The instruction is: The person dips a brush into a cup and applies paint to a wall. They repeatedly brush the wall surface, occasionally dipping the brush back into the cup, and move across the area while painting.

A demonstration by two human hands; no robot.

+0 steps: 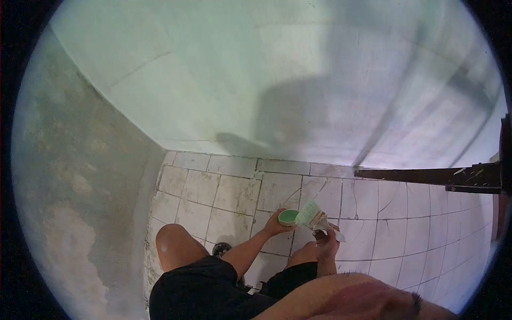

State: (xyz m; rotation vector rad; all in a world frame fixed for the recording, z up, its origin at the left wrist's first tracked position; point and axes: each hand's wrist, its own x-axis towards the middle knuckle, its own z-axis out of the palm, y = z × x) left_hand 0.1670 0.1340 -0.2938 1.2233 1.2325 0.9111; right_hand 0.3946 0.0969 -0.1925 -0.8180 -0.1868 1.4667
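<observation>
My left hand (274,225) is wrapped round a small round container (288,217) with green paint inside. To its right, my right hand (327,241) grips a wide paintbrush (318,221). Green paint coats the bristles (308,213), which are beside the container's right rim. Whether bristles and rim touch, I cannot tell. The fingers of my right hand partly hide the brush's handle.
A pale green wall (213,80) rises in front, with shadows on it. The stained tiled floor (234,194) lies below. At the left is a patchy grey wall (80,176). A dark beam (426,176) juts in from the right.
</observation>
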